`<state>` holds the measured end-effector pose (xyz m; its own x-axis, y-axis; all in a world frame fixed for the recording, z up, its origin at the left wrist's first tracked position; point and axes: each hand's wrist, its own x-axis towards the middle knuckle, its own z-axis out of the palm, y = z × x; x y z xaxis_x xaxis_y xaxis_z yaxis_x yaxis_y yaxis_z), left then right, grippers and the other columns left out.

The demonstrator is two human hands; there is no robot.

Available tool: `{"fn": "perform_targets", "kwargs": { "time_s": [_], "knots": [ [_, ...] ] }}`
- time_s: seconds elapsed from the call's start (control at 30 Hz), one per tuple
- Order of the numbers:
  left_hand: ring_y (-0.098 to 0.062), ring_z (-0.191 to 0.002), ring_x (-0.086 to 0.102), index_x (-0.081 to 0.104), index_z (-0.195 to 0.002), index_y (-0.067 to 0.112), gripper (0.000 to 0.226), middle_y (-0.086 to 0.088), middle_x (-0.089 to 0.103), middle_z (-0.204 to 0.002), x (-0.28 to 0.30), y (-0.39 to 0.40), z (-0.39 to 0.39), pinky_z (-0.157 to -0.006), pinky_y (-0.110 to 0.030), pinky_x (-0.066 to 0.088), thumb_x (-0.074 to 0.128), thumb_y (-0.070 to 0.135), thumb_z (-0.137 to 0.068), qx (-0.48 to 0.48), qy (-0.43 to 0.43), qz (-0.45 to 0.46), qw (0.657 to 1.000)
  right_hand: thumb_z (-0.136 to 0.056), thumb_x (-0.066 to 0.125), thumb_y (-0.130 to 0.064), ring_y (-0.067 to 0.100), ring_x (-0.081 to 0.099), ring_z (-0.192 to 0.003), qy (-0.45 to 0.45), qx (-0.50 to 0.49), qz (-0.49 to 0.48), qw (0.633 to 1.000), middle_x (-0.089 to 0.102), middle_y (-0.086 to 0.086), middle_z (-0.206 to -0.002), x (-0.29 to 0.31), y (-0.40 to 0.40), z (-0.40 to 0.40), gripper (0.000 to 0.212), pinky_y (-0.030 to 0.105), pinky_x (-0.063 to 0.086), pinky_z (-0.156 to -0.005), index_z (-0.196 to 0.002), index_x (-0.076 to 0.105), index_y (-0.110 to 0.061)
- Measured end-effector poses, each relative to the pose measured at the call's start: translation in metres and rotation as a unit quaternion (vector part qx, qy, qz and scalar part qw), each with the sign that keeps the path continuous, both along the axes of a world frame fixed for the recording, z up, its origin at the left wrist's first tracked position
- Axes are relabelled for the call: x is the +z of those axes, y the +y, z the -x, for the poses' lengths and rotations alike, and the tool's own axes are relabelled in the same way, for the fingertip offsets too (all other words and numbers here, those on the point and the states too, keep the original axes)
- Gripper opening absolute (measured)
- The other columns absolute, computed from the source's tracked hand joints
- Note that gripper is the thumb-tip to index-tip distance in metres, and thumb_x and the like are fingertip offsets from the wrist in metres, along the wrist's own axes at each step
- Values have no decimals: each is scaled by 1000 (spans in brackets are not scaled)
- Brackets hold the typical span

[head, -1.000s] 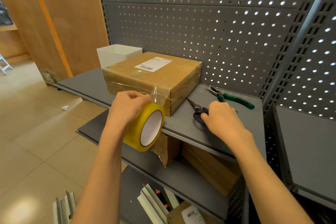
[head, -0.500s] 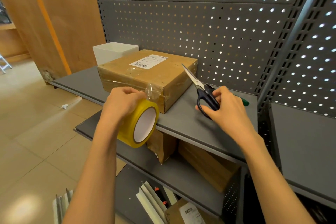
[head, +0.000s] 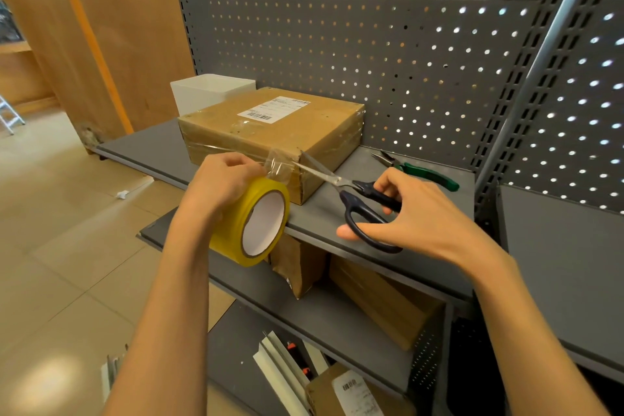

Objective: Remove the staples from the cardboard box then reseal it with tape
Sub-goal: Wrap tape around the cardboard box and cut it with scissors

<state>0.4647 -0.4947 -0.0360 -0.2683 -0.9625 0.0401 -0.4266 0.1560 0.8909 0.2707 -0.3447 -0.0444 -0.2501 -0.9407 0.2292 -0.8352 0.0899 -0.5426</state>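
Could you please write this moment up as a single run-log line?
phase: cutting tape | left hand: holds tape roll | right hand: scissors, blades open at tape strip | cardboard box: on shelf | pliers: idle

This looks like a shop floor or stockroom fitted with retail display racking. A grey perforated metal back panel [head: 388, 54] rises behind flat grey metal shelves [head: 422, 179], and a slotted grey upright post [head: 499, 132] stands at the right (the kind that takes shelf brackets). 2 lower shelf levels hold brown cardboard parcels [head: 381, 307], one with a printed barcode label. A taped brown cardboard box [head: 270, 132] with a white shipping label sits on the top shelf beside a white square plastic bin [head: 209, 91]. Beige floor tiles [head: 67, 246] and a tall wooden partition panel [head: 101, 27] lie to the left.
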Motion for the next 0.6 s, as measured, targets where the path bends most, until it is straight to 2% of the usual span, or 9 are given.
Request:
{"fn": "perform_targets", "kwargs": {
  "time_s": [0.1, 0.2, 0.3, 0.47, 0.6],
  "knots": [
    [-11, -74, 50, 66, -75, 25, 11, 5, 59, -80, 0, 1, 1, -61, -25, 41, 63, 27, -85, 0, 3, 2, 1000, -36, 57, -86, 2, 56, -74, -17, 7, -17, 1000, 58, -9, -82, 2, 7, 3, 80, 24, 50, -58, -90, 50, -26],
    [-12, -75, 50, 66, -73, 27, 12, 6, 59, -81, -1, 1, 1, -66, -29, 43, 63, 26, -85, 1, 6, 4, 1000, -37, 58, -84, 2, 55, -68, -26, 11, -39, 999, 58, -11, -79, 5, 13, 4, 77, 18, 41, -54, -90, 50, -28],
    [-12, -75, 51, 66, -71, 29, 14, 7, 60, -80, -1, 0, 1, -71, -32, 43, 64, 27, -84, 1, 6, 3, 1000, -38, 60, -83, 9, 59, -68, -28, 22, -73, 997, 62, -8, -78, 6, 15, 4, 76, 22, 47, -55, -89, 52, -28],
    [-12, -74, 50, 66, -69, 28, 15, 7, 59, -79, -1, 2, 2, -64, -28, 41, 64, 28, -84, 3, 7, 3, 1000, -37, 57, -85, 17, 62, -72, -35, 34, -90, 995, 66, -2, -79, 4, 5, -1, 79, 35, 53, -62, -89, 54, -26],
    [-11, -73, 50, 67, -70, 28, 15, 7, 59, -78, -1, 2, 1, -59, -25, 39, 65, 28, -84, 5, 14, 3, 1000, -38, 56, -85, 14, 61, -69, -43, 39, -84, 995, 65, -4, -77, 4, -8, -8, 78, 28, 49, -57, -88, 54, -25]
  ]
}}
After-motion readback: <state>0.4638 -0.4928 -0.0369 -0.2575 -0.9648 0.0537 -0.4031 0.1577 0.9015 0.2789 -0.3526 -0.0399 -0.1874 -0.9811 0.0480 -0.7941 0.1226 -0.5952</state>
